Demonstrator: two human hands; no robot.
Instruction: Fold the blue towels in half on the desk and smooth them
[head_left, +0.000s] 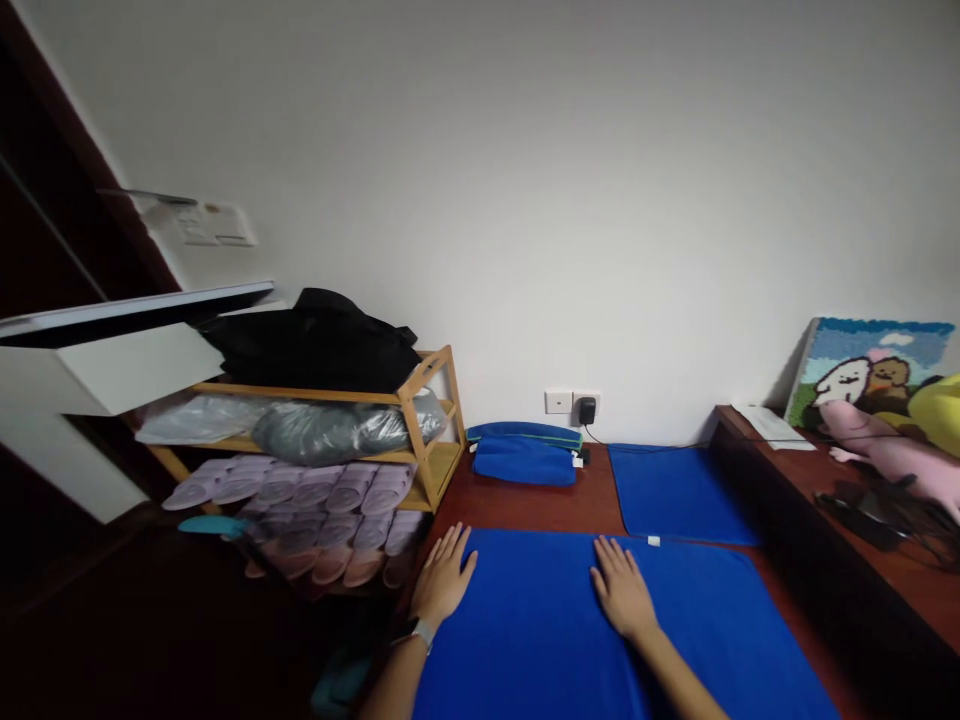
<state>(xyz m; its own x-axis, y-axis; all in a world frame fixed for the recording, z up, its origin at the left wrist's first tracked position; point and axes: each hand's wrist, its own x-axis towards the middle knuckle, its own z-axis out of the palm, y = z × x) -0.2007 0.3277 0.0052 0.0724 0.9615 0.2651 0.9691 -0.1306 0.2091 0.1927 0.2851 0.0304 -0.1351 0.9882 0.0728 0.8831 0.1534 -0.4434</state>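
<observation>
Two hands on the blue cloth (529,630), which lies spread over the brown tabletop (555,507). Left hand (442,580): open, fingers extended, at the cloth's left edge, gripping nothing. Right hand (622,592): likewise flat, nothing grasped, fingertips near the far edge. Beyond, from where I stand: a folded blue bundle (525,460) and a smaller flat cloth (679,495) (black cable (652,446) along its far edge). Slipper rack (415,435) left; pink plush toy (885,450) right.

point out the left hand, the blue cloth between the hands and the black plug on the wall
left hand (441,585): head view, back of the hand
blue cloth (536,620): head view, its flat top
black plug (587,411): head view, its body
</observation>
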